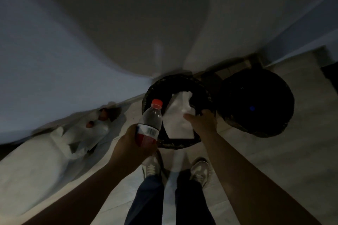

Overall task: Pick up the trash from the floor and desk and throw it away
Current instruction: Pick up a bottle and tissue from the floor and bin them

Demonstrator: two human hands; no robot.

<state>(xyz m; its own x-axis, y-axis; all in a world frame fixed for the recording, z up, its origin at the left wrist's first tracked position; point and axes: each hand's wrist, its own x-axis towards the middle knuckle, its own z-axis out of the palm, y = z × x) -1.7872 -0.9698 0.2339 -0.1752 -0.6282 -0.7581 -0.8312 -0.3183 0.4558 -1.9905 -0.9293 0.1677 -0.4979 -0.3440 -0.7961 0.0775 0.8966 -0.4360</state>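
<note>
Grips the red-capped plastic bottle (150, 121) in the left hand (128, 139), tilted at the near rim of the black-lined trash bin (175, 79) at the edge of the floor (274, 155). Clutches crumpled white paper (176, 115) in the right hand (202, 121), directly over the opening, presumably for a clean drop.

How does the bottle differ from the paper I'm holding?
The bottle is clear with a red cap and a label; the paper is plain white. The bottle keeps a rigid shape; the paper is crumpled. The left hand wraps the bottle; the right hand holds the paper. Both are by the nearer black bin.
</note>
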